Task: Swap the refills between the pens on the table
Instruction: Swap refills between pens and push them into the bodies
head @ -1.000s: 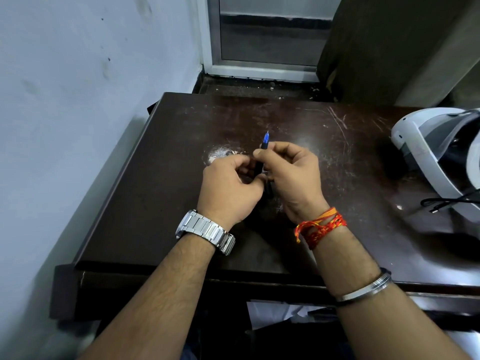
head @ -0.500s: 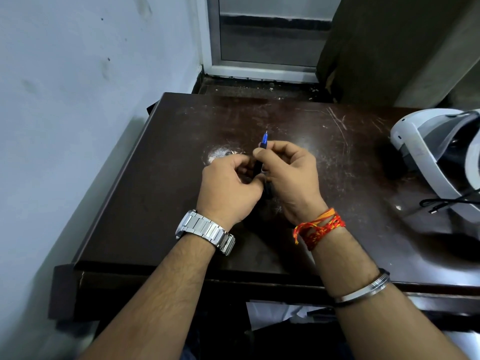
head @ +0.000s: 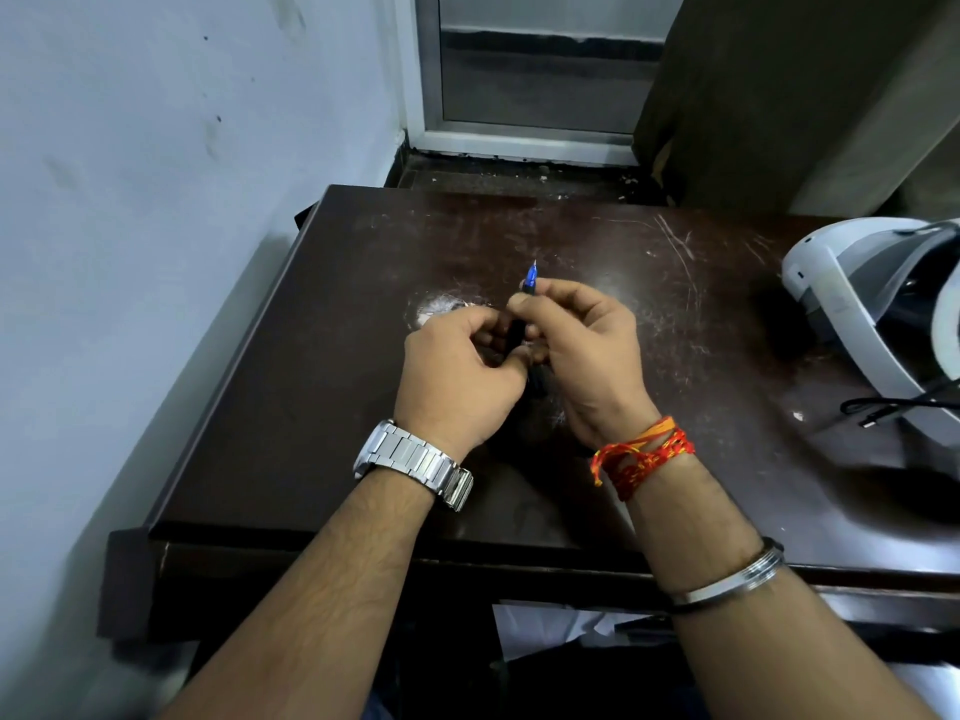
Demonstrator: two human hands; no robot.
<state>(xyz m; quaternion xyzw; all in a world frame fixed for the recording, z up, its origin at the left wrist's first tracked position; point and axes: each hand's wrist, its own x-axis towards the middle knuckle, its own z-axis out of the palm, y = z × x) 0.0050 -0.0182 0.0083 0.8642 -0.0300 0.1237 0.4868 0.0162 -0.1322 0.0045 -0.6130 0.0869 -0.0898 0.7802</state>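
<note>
**Gripping one pen in both hands, mid-table**

Pen [head: 523, 324]: dark barrel, blue tip section pointing up and away toward the far side, slightly tilted. Held above the table [head: 322, 407], roughly at its centre, not touching the surface.

Grip:
- Right hand [head: 582, 356] closed on the upper barrel, thumb and forefinger pinching just below the blue tip. Only the tip sticks out past the fingers.
- Left hand [head: 460, 371] curled shut around the lower barrel, thumb meeting the right hand. Hands touch each other.
- Lower end of the pen shows dark between the palms, near side; the rest of the barrel is hidden by fingers. Can't tell whether a refill is partly out.
- Small pale, shiny bit [head: 441, 309] on the table just beyond the left hand's knuckles; too blurred to say what it is.

Room:
- Left of the hands: bare dark tabletop out to the left edge, then wall [head: 156, 200] right beside it.
- Far side: bare scratched surface up to the far edge.
- Near side: bare strip between wrists and near edge; forearms cross that edge.
- Right: white headset [head: 852, 283] with a black cable [head: 893, 405] sits at the right side, well apart from the right hand, open surface between.

Wrists: metal watch [head: 415, 462] on the left, red-orange thread [head: 644, 454] and steel bangle [head: 727, 584] on the right.
</note>
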